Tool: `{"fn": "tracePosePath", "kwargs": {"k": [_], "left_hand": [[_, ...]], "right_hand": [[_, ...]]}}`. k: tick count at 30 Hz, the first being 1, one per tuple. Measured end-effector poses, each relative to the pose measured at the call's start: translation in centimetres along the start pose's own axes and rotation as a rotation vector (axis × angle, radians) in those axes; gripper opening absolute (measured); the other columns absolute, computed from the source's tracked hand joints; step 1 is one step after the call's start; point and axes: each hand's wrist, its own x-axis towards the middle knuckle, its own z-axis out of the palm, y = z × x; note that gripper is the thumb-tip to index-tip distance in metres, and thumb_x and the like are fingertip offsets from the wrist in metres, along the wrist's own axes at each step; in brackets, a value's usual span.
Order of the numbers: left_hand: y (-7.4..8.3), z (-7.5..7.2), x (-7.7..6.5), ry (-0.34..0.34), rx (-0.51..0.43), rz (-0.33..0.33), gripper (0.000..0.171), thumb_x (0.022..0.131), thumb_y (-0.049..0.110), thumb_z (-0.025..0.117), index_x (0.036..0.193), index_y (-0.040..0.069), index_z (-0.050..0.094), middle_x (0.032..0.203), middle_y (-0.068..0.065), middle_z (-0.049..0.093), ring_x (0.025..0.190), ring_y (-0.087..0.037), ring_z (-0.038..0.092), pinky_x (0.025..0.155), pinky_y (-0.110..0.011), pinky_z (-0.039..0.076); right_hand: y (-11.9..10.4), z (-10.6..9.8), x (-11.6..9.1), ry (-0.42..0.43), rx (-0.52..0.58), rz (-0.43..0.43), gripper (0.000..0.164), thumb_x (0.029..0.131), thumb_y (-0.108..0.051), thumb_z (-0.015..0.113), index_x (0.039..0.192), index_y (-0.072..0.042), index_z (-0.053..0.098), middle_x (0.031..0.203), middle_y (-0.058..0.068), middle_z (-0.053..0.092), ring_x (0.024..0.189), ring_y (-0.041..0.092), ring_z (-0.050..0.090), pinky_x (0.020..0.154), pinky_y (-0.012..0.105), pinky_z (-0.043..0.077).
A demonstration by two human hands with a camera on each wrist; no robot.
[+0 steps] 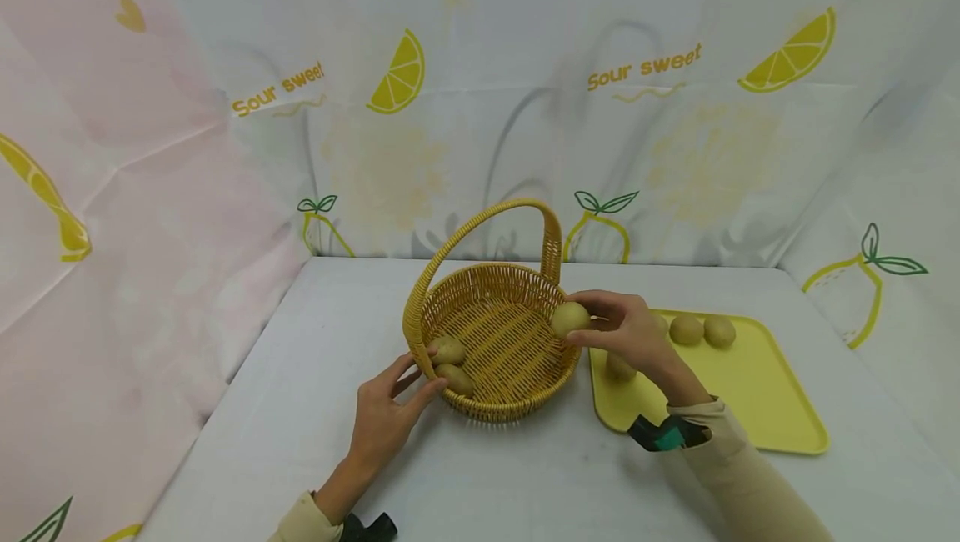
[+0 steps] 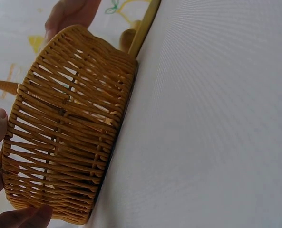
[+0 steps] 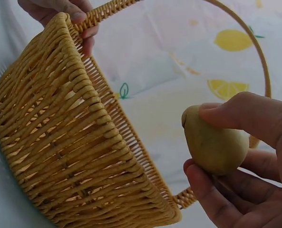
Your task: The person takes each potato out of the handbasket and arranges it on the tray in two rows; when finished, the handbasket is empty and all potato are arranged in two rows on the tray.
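A yellow-brown woven basket [image 1: 502,409] with a tall arched handle [image 1: 551,250] stands on the table. My left hand [image 1: 386,413] grips its rim at the left foot of the handle, thumb at the front and fingers reaching over the edge. Two potatoes [image 1: 454,379] lie inside against the left wall. Above the right side of the rim, my right hand [image 1: 626,329] pinches another potato [image 3: 217,142] between thumb and fingers. The right wrist view has this potato beside the basket wall [image 3: 79,123], its lower fingers under it.
To the right lies a yellow tray [image 1: 750,396] with several potatoes [image 1: 718,331] along its far and left edges, partly covered by my right hand. A lemon-print cloth [image 1: 480,133] hangs behind the white table [image 1: 315,342] and at both sides.
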Motion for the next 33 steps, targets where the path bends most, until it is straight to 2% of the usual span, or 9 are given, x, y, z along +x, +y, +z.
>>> {"fn": "tracePosePath", "kwargs": {"k": [6, 13, 18, 27, 33], "left_hand": [[-0.1, 0.0, 0.0, 0.0, 0.0, -0.004, 0.046, 0.087, 0.003, 0.085, 0.129, -0.003, 0.069, 0.125, -0.015, 0.071, 0.116, -0.031, 0.069, 0.088, -0.044, 0.062], [-0.2, 0.0, -0.1, 0.0, 0.009, -0.017, 0.045, 0.087, 0.004, 0.086, 0.128, -0.002, 0.069, 0.125, -0.015, 0.072, 0.116, -0.03, 0.068, 0.089, -0.041, 0.062], [-0.2, 0.0, -0.1, -0.004, 0.008, -0.02, 0.046, 0.087, 0.004, 0.086, 0.129, -0.002, 0.069, 0.125, -0.015, 0.072, 0.117, -0.03, 0.068, 0.089, -0.041, 0.062], [-0.1, 0.0, 0.0, -0.004, 0.017, -0.014, 0.046, 0.087, 0.004, 0.086, 0.129, -0.002, 0.069, 0.125, -0.014, 0.072, 0.116, -0.03, 0.068, 0.089, -0.04, 0.062], [-0.1, 0.0, 0.0, -0.003, 0.007, -0.012, 0.046, 0.087, 0.004, 0.085, 0.13, -0.002, 0.069, 0.126, -0.015, 0.071, 0.117, -0.03, 0.068, 0.089, -0.042, 0.062]], "right_hand": [[0.1, -1.0, -0.6, 0.028, -0.004, 0.012, 0.049, 0.085, 0.002, 0.085, 0.13, 0.009, 0.066, 0.126, 0.02, 0.068, 0.109, 0.018, 0.07, 0.095, 0.034, 0.06], [-0.1, -2.1, -1.3, 0.058, -0.001, 0.034, 0.05, 0.086, 0.002, 0.084, 0.131, 0.012, 0.064, 0.125, 0.016, 0.07, 0.107, 0.017, 0.071, 0.091, 0.033, 0.062], [-0.1, -3.1, -1.9, 0.098, -0.042, 0.042, 0.048, 0.087, 0.0, 0.084, 0.131, 0.009, 0.066, 0.125, 0.012, 0.071, 0.106, 0.016, 0.071, 0.092, 0.03, 0.061], [-0.1, -4.3, -2.8, 0.124, -0.08, 0.058, 0.05, 0.087, -0.002, 0.085, 0.131, 0.01, 0.065, 0.124, 0.007, 0.072, 0.106, 0.013, 0.07, 0.092, 0.027, 0.06], [-0.1, -4.7, -3.1, 0.134, -0.086, 0.067, 0.05, 0.087, 0.0, 0.084, 0.131, 0.012, 0.064, 0.124, 0.009, 0.071, 0.106, 0.011, 0.07, 0.091, 0.026, 0.06]]}}
